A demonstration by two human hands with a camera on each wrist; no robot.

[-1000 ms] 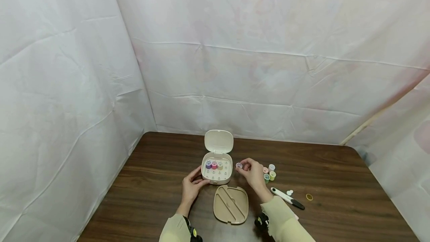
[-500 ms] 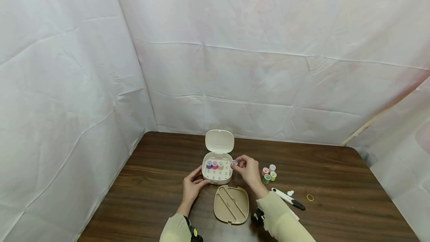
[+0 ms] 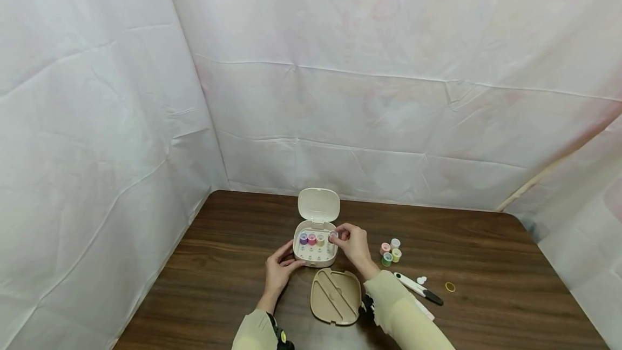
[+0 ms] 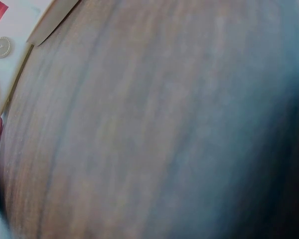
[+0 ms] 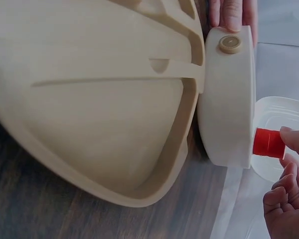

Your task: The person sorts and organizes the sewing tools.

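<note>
My left hand holds the left front corner of a cream sewing box, whose lid stands up at the back. Inside, a purple thread spool, a pink spool and a beige spool sit in a row among small pegs. Over the right end of that row, my right hand pinches another thread spool between thumb and fingertips. This spool looks red in the right wrist view and overlaps the box's rim there. A tan divided tray lies in front of the box.
To the right stand a pink spool, a white spool, a green spool and a yellow spool. Nearer lie a white-and-black handled tool, small white pieces and a yellow ring.
My right hand has carried the pinched spool leftward, from beside the box to over its right side. My left hand keeps its hold on the box.
</note>
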